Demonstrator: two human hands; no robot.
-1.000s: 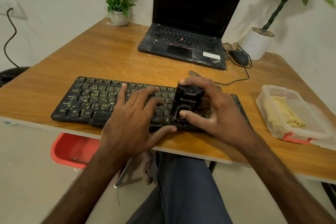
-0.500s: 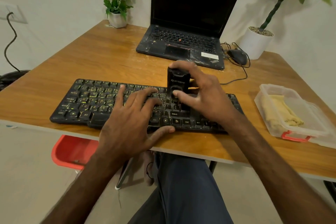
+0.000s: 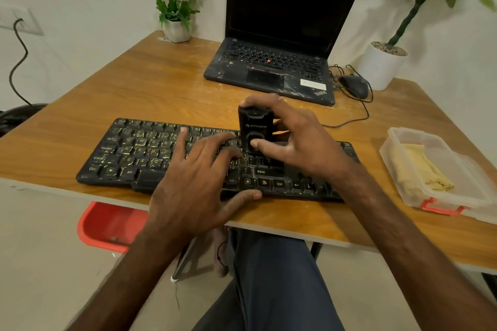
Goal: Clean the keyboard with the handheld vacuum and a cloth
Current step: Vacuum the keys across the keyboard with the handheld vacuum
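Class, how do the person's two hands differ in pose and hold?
The left hand lies flat, fingers spread, on the keyboard; the right hand curls round the vacuum. The left hand holds nothing; the right hand holds the vacuum upright. Both are over the keyboard.

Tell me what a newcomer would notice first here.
The right hand grips a small black handheld vacuum upright on the black keyboard, while the left hand rests flat on its keys. Behind stands an open laptop; a clear box holding a yellow cloth sits at the right.
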